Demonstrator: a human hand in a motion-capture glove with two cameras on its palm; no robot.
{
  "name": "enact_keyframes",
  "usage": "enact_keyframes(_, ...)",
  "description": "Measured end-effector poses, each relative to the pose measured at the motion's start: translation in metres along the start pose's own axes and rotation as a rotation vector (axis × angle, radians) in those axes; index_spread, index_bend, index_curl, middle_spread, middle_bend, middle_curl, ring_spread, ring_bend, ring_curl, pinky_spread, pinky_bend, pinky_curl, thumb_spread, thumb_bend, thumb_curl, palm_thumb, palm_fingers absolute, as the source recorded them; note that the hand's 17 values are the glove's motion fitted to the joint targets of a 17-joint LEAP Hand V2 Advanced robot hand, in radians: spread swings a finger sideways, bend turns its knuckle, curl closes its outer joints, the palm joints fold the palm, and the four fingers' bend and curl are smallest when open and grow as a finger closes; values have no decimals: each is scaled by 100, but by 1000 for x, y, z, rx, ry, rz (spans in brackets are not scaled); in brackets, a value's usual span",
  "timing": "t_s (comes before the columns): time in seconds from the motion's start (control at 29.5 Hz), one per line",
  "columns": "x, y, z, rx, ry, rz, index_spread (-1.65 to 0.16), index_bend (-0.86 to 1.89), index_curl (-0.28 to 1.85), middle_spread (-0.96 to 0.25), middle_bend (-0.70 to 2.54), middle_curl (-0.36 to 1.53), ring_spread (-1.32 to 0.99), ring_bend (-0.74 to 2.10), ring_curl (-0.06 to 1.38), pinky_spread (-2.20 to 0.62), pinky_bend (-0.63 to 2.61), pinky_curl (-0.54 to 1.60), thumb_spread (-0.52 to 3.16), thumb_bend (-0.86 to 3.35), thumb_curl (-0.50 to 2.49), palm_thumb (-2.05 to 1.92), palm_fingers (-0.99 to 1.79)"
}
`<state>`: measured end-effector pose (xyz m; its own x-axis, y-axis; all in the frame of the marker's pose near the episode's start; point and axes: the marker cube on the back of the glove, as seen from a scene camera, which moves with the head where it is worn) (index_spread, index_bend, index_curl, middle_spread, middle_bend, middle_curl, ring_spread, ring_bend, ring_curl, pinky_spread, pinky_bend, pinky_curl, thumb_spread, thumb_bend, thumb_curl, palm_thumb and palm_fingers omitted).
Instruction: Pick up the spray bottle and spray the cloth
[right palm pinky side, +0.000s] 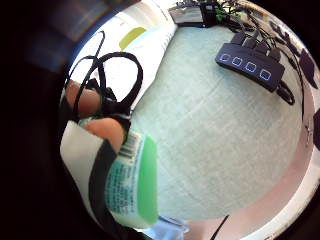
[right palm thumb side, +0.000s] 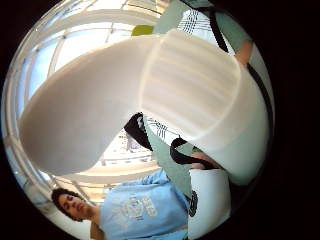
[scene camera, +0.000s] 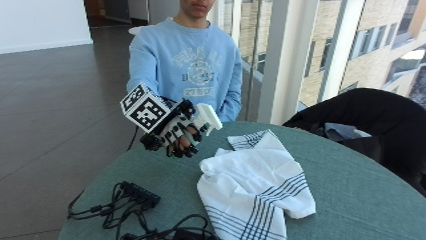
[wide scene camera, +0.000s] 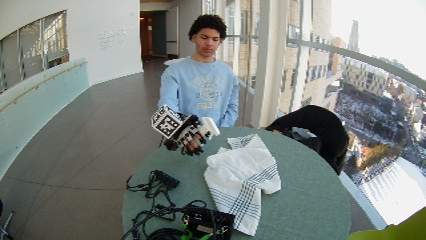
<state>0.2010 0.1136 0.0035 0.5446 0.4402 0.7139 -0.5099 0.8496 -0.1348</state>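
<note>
My gloved right hand (scene camera: 174, 131) grips the spray bottle (scene camera: 206, 119) in the air above the round green table (scene camera: 353, 200), just left of the cloth (scene camera: 256, 185). The bottle's white spray head points toward the cloth. In the little finger side palm view its green labelled body (right palm pinky side: 134, 185) lies against my fingers (right palm pinky side: 107, 131). The white spray head (right palm thumb side: 150, 95) fills the thumb side palm view. The cloth, white with dark stripes, lies crumpled on the table (wide scene camera: 313, 205) in front of the person, and the wide outside view shows it (wide scene camera: 241, 175) whole.
A black hub with cables (scene camera: 136, 192) lies on the table's near left; it shows in the palm view too (right palm pinky side: 250, 65). More black gear (wide scene camera: 206, 222) sits at the front edge. A chair with a dark jacket (scene camera: 363, 117) stands at the right, by the windows.
</note>
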Motion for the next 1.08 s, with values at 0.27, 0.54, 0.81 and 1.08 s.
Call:
enact_keyframes(0.27,-19,-16,-4,-65,30,16,-25,17,39,-7,12,32,-4,60,40,9,36,38,86,-2,54,91,111)
enact_keyframes(0.54,-23,-26,-2,-73,26,65,-25,17,41,-7,13,31,-3,62,41,7,38,38,85,-3,56,91,110)
enact_keyframes(0.81,-24,-30,0,-101,42,99,-24,17,43,-7,13,30,-3,63,41,6,39,38,84,-2,57,91,110)
enact_keyframes(1.08,-24,-30,2,-116,51,103,-24,16,44,-7,14,30,-3,63,41,5,39,38,84,-3,57,91,110)
